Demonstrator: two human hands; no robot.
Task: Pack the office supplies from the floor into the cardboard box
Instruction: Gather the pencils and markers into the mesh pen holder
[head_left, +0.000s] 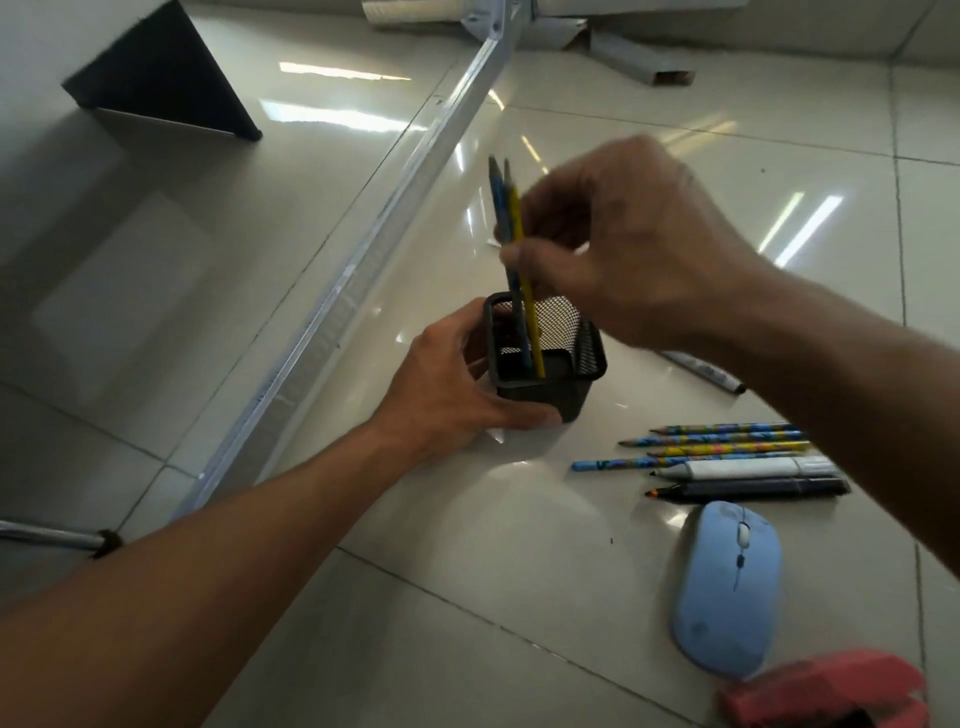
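A black mesh pen holder (576, 358) stands on the tiled floor, and my left hand (457, 384) grips its near left side. Above it, my right hand (639, 244) pinches two pencils (511, 218), one blue and one yellow, whose lower ends reach down inside the holder. Several patterned pencils (722, 441), a white marker (748, 469) and a black marker (748, 490) lie side by side on the floor to the right. Below them sit a light blue computer mouse (727, 587) and a pink stapler (826, 691). No cardboard box interior is visible.
Another marker (706, 371) lies partly hidden under my right forearm. A metal table leg (363, 249) runs diagonally across the floor. A dark triangular object (161, 73) stands at the top left, and flat grey cardboard pieces (639, 60) lie at the top.
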